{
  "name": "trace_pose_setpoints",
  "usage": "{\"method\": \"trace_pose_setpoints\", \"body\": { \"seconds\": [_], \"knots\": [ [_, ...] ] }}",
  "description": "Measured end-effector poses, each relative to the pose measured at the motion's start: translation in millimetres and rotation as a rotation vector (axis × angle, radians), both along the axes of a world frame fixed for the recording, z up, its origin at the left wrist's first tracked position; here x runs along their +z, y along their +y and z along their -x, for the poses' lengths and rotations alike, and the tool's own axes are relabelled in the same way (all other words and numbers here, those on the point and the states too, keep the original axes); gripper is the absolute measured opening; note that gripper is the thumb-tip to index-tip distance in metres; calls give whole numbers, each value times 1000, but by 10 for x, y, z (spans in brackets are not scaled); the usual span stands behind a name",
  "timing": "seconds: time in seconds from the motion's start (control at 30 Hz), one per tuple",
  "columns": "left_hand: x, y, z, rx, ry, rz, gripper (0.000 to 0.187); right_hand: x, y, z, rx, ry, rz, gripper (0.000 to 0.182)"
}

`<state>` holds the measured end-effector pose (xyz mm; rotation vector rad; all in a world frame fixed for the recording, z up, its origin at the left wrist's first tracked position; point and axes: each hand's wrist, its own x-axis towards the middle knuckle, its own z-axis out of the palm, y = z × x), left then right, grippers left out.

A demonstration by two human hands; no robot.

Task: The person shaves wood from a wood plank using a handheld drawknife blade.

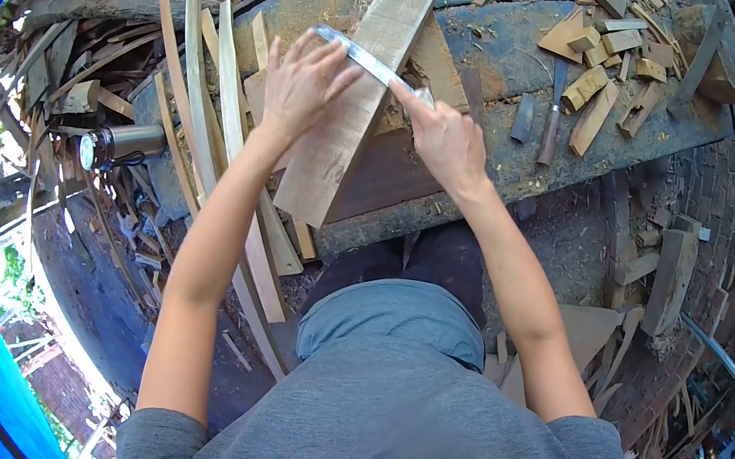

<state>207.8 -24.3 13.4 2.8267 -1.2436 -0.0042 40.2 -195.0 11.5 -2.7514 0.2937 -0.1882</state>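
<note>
Plank (pixel 337 147): rough-sawn, lying at a slant over other boards on the counter (pixel 509 39), between the person's forearms.
Measuring strip (pixel 371 64): thin, pale, running crosswise over the plank; can't tell if it's a rule or tape.
Left hand (pixel 301 86): fingers spread apart, fingertips by the strip's far-left end.
Right hand (pixel 452 148): clamped on the strip's other end, index finger pointing along it.
Chisel (pixel 551 124): wooden handle, right of the right hand, near a bunch of offcuts (pixel 585 89).
</note>
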Motion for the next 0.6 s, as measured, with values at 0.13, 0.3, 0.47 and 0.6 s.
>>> {"method": "trace_pose_setpoints", "body": {
  "seconds": [0.13,0.3,0.47,0.6],
  "knots": [
    [137,104,516,-73,-81,-45,56,190,140,457,-21,127,-145,56],
    [-115,57,264,-55,-126,33,58,65,-6,179,-5,68,-104,53],
    [-81,-36,104,-1,-148,3,57,20,11,-12,1,9,-43,51],
    [102,160,551,-80,-134,39,58,240,185,498,7,88,-116,49]
  ]
}}
